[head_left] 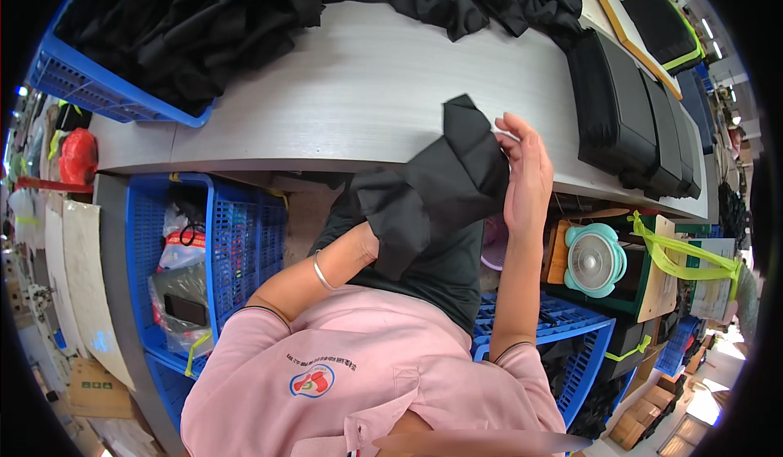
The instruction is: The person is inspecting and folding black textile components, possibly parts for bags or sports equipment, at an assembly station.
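Note:
A black cloth piece (457,172), folded and sewn-looking with a pointed upper corner, hangs in front of my lap by the table's near edge. My left hand (369,243) reaches into or under it; cloth covers the fingers, so their grip is hidden. At the cloth's right side is my right hand (526,172), upright, its fingers stretched and slightly bent. Its palm side lies against or very close to the cloth edge.
Heaped black cloth pieces (457,8) line the far side of the pale table (326,90). A blue crate (106,82) of them stands far left. Stacked black padded pieces (624,114) stand at right. Below are another blue crate (216,253) and a small turquoise fan (594,260).

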The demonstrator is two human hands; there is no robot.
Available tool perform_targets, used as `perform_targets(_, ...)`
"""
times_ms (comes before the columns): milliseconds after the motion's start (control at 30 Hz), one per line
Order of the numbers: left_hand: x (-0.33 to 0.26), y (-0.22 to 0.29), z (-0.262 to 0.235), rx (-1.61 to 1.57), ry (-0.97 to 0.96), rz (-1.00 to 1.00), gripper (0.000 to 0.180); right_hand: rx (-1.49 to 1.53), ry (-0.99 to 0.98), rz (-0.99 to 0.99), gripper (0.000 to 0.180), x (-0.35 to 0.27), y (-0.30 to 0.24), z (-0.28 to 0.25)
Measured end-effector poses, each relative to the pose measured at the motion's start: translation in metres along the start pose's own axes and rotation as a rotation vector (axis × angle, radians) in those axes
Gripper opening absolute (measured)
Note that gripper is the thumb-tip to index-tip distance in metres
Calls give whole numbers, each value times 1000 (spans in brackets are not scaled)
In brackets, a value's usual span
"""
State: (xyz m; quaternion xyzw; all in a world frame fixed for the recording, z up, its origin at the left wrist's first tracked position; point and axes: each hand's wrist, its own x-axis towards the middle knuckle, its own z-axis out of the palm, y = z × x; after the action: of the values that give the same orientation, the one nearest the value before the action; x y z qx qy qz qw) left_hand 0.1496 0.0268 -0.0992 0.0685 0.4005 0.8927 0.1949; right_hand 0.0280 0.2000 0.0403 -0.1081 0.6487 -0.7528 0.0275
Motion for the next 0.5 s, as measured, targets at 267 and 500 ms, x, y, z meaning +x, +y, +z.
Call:
perform_targets(267, 1, 16, -6, -265, 13, 58, 55, -284, -138, 16, 34, -26, 20, -12)
perform_targets(500, -10, 4, -56, -334, 76, -27, 52, -264, -444, 166, 12, -24, 20, -20)
